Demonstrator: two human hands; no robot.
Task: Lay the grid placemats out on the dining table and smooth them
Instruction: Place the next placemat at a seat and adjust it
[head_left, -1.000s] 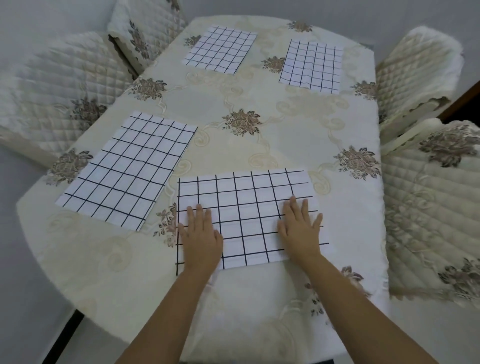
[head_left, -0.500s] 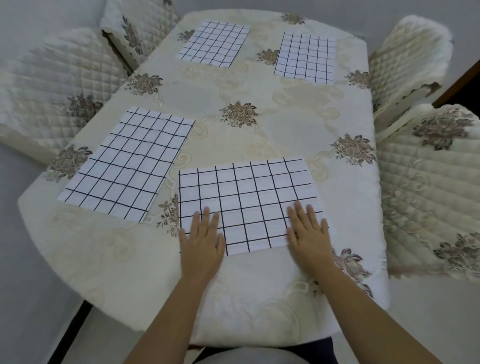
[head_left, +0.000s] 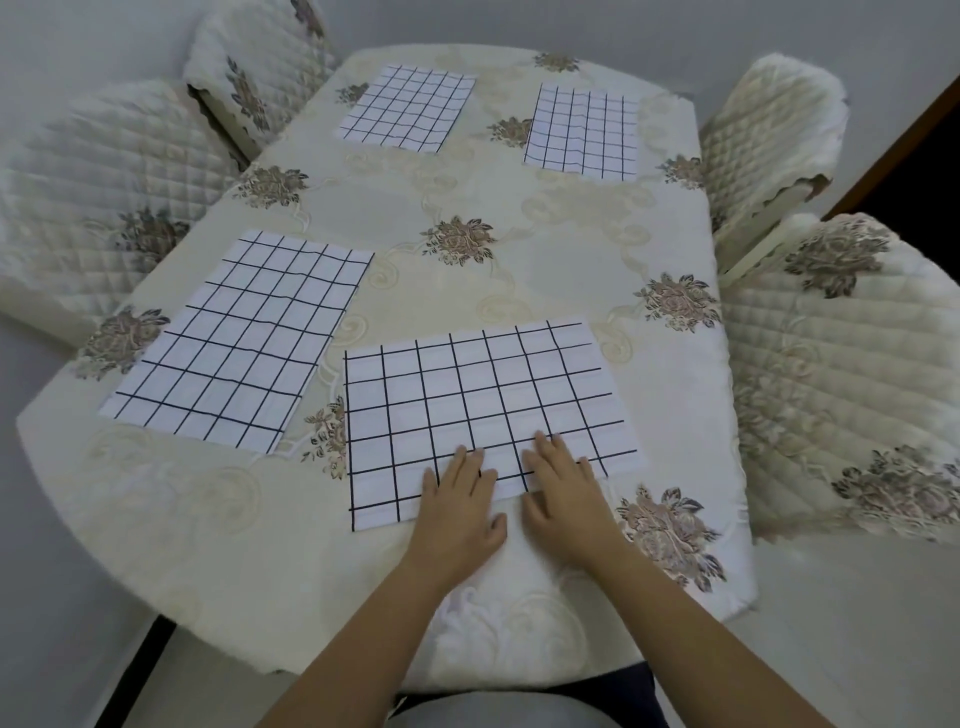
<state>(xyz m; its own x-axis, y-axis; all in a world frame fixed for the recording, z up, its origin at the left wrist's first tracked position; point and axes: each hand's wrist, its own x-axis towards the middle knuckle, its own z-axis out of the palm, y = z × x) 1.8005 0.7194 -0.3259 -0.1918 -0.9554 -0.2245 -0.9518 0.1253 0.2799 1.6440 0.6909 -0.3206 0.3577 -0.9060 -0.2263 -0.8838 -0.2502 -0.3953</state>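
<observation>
Both hands are down flat on the nearest placemat (head_left: 467, 405), side by side at the middle of its near edge. The left hand (head_left: 460, 499) has its fingers straight and together, and the right hand (head_left: 563, 493) is spread just beside it, with both palms lying over the mat's edge onto the cloth-covered desk (head_left: 545, 244). A second placemat (head_left: 244, 338) lies angled to the left, close to the first. Two more sit at the far end, one left (head_left: 408, 109), one right (head_left: 584, 132), apparently flat, though that's hard to judge from here. Quilted chairs (head_left: 857, 353) flank the desk.
</observation>
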